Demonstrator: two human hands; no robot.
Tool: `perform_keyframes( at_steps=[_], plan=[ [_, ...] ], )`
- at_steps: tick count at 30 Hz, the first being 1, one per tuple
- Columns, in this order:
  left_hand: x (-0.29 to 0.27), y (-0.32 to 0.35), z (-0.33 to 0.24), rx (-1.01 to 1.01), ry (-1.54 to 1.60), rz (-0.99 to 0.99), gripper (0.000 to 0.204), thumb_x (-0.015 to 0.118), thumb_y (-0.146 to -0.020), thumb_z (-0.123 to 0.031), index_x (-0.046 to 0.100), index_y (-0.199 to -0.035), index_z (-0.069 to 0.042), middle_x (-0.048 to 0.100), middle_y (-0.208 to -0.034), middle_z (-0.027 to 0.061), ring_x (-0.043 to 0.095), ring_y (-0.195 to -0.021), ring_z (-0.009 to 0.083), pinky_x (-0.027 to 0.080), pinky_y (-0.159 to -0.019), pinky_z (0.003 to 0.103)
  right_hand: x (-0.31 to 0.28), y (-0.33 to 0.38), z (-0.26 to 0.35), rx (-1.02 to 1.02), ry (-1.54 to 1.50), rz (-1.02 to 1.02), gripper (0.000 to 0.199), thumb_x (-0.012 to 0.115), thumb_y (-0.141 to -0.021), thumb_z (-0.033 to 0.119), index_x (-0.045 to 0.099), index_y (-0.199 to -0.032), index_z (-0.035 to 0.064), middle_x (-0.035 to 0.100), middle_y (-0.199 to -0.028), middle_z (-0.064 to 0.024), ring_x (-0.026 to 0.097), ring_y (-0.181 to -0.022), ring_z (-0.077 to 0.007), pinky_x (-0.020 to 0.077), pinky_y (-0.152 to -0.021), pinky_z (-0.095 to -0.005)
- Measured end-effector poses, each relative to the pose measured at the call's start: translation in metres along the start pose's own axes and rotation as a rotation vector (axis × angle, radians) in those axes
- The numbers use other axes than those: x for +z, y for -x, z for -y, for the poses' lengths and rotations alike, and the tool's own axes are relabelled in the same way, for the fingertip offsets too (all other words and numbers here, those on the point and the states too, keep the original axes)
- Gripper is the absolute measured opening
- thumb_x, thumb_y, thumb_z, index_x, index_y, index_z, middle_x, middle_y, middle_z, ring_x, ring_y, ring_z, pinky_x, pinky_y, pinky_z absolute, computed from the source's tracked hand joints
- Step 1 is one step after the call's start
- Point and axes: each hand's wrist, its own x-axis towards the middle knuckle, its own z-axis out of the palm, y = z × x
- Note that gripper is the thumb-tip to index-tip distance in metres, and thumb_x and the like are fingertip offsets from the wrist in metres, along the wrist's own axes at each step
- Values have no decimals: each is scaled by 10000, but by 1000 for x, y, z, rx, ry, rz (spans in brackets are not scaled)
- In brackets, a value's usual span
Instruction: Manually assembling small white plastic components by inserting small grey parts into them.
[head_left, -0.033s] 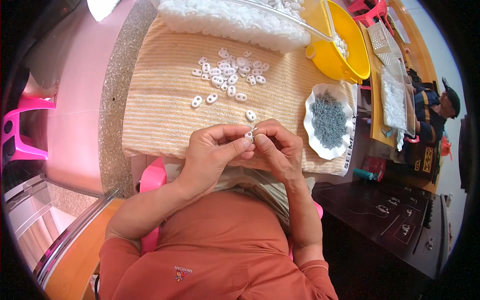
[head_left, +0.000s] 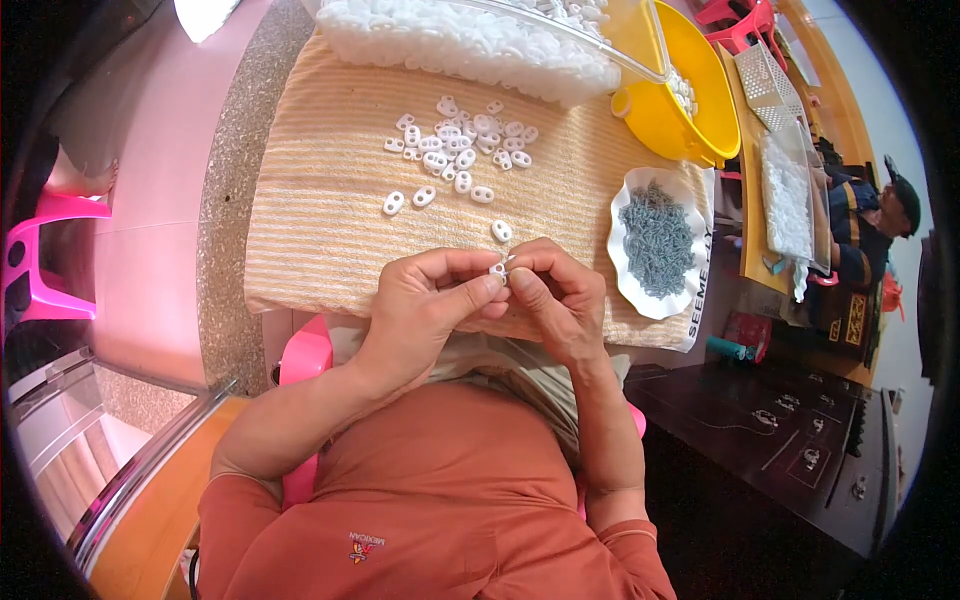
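Between thumb and fingers, my left hand (head_left: 432,292) pinches a small white plastic piece (head_left: 499,268) with a round hole. My right hand (head_left: 557,298) meets it from the other side, thumb and forefinger pressed together at its edge; what they grip is too small to make out. Just beyond the fingertips lies an oval white two-holed piece (head_left: 502,231). Farther back, several similar pieces (head_left: 460,140) form a loose pile on the striped cloth (head_left: 330,190). A white wavy-rimmed dish (head_left: 622,262) full of small grey screw-like parts (head_left: 657,243) stands right of my right hand.
A clear bin (head_left: 470,50) heaped with white pieces stands at the back edge. Beside it is a yellow tub (head_left: 715,95) with more white pieces. At far right, another person (head_left: 868,215) sits by a white-filled container (head_left: 787,200). A pink stool (head_left: 60,260) stands left.
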Motion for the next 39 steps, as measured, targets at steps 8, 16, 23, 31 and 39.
perform_keyframes(
  at_steps=[8,16,23,31,39],
  plan=[
    [0,-1,-1,0,-16,-11,218,630,-869,-19,612,-1082,27,668,-904,104,661,-771,141,569,-715,242,0,1,3,4,-55,-47,101,598,-887,2,621,-980,-30,606,-955,-51,579,-848,-92,472,-759,-221],
    [0,-1,-1,11,1,-25,207,625,-870,-15,612,-1072,25,669,-893,103,661,-763,143,568,-706,237,1,4,6,135,-165,-130,224,615,-862,-29,577,-1082,-54,638,-916,-56,620,-822,-100,525,-728,-237],
    [1,0,-4,9,-13,-21,204,638,-869,-40,616,-1061,24,670,-873,89,653,-749,123,551,-683,218,-3,5,2,156,-186,-103,262,606,-863,-33,569,-1120,-68,647,-937,-78,632,-838,-120,548,-748,-260],
    [-1,-2,-2,4,-5,0,191,637,-866,-34,615,-1051,10,671,-885,91,661,-748,126,562,-685,214,-3,6,2,136,-188,-94,260,603,-859,-37,577,-1116,-66,649,-943,-80,635,-840,-121,540,-754,-257],
    [-1,-1,-2,-18,-30,16,183,636,-869,-40,624,-1045,5,673,-905,85,659,-754,117,568,-695,220,-3,6,2,141,-184,-77,275,618,-857,-29,578,-1127,-68,659,-931,-96,647,-830,-136,540,-747,-261]
  ],
)
